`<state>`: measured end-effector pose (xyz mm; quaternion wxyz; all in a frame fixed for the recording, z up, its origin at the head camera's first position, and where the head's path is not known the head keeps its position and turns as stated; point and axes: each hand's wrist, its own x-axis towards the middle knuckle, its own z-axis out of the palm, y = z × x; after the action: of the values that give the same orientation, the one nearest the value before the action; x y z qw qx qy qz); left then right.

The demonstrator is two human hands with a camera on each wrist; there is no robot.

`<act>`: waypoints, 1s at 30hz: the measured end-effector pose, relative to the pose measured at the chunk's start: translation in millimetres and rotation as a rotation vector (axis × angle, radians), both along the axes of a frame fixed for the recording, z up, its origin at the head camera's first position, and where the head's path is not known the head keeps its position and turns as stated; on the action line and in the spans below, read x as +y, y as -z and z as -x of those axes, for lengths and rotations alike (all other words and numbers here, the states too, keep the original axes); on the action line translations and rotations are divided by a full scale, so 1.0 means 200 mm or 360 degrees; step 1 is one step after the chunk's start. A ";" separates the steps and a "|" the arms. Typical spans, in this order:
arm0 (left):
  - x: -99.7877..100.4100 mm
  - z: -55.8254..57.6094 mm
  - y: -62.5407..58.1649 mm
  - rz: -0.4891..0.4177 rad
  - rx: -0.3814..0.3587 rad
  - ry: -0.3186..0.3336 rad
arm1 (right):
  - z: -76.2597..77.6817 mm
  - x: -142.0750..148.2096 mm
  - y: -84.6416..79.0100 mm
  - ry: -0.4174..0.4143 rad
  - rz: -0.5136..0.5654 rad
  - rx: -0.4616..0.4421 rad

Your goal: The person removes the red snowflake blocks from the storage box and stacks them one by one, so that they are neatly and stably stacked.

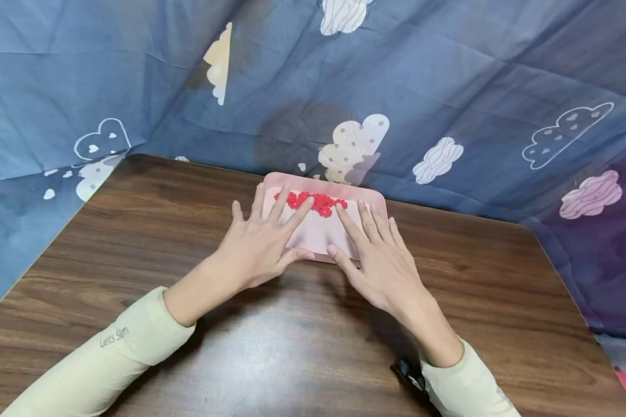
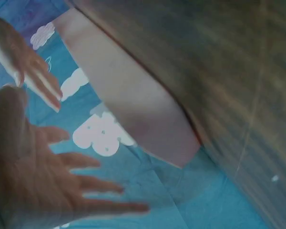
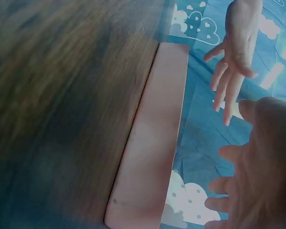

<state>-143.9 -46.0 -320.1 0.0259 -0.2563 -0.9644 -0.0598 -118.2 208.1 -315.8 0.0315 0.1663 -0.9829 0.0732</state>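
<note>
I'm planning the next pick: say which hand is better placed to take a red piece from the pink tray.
Probably the left hand: in the head view, two of its fingers overlap the red pieces, while the right hand overlaps only their right end with its index fingertip.

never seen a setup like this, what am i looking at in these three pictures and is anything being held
There is no machine here, just a person's bare left hand and right hand. The wide picture comes from a camera worn on the head, looking forward and down. The other two come from cameras on the left and right wrists.

On the brown wooden table sits a pink tray with small red pieces in it; a blue cloth with cloud shapes hangs behind. Both hands have their fingers spread over the tray, and neither holds anything.
</note>
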 end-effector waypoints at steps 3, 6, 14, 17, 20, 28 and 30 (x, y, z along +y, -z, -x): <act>-0.03 0.02 -0.03 -0.0138 -0.0142 -0.0028 | 0.00 0.02 -0.03 0.0021 0.0014 -0.0030; -0.08 0.07 -0.04 -0.0312 -0.0172 -0.0073 | 0.02 0.05 -0.08 0.0058 0.0073 -0.0081; -0.21 0.22 0.00 -0.0562 -0.0477 -0.0232 | 0.23 0.08 -0.23 0.0008 0.0252 -0.0352; -0.24 0.25 0.01 -0.0659 -0.0672 -0.0255 | 0.34 0.08 -0.27 -0.0012 0.0308 -0.0498; -0.25 0.27 0.03 -0.0845 -0.0847 -0.0261 | 0.44 0.07 -0.29 0.0075 0.0420 -0.0675; -0.28 0.30 0.06 -0.1282 -0.1236 -0.0298 | 0.65 0.06 -0.28 0.0324 0.0637 -0.0916; -0.29 0.30 0.06 -0.1321 -0.1281 -0.0299 | 0.69 0.06 -0.26 0.0349 0.0637 -0.0930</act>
<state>-204.3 -103.6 -331.4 -0.2391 -0.0953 -0.8127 -0.5227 -255.8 219.2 -263.1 -0.2110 0.0226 -0.9285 0.3046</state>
